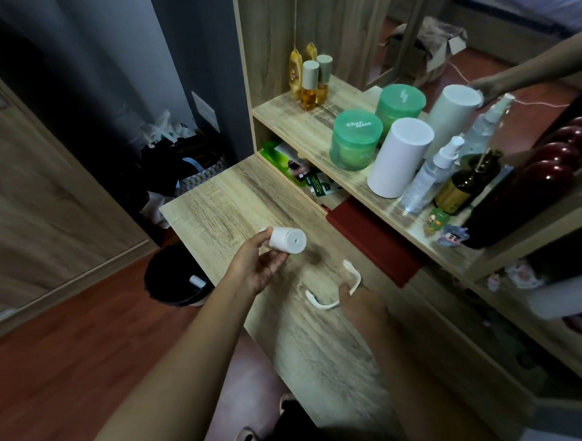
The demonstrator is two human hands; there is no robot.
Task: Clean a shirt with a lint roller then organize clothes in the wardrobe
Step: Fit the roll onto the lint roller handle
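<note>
Hands meet above the desk [215, 207]: the left hand [261, 266] grips the white roller drum [287, 241], and the right hand [361, 305] pinches what seems, through blur, its curved handle [353, 276]. Aligning the drum's end hole with the handle's prong before pushing straight on should seat it well.

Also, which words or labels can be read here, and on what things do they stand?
"Char" over "miss": lid of the green jar; the second word is blurry.
Brown bottle label: too blurred to read.
Green packets under the shelf: print too small.
</note>
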